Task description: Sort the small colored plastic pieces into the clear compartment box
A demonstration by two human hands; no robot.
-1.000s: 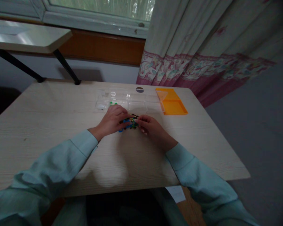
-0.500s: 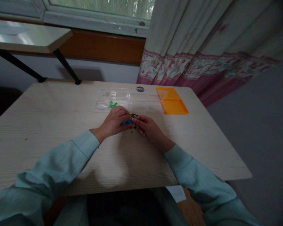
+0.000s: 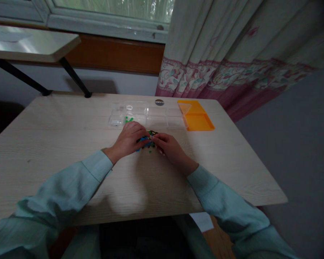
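Note:
A small pile of blue, green and dark pieces lies on the table between my hands; their exact kind is too small to tell. My left hand reaches over the pile's left side, its fingers curled and partly covering it. From the right, my right hand meets it, thumb and forefinger pinched together at the pile's edge. Whatever sits in either hand's fingertips is too small to make out. Just behind is a clear compartment box, with several green pieces in one front compartment.
An orange tray lies at the box's right end, partly overlapped by clear plastic. A round dark sticker is at the table's back edge. At the back left, a raised shelf stands on black legs. A curtain hangs behind.
The view has shifted slightly. My left fingers have lifted and drawn a little apart from the pile, so more blue pieces show. My right hand keeps its pinch.

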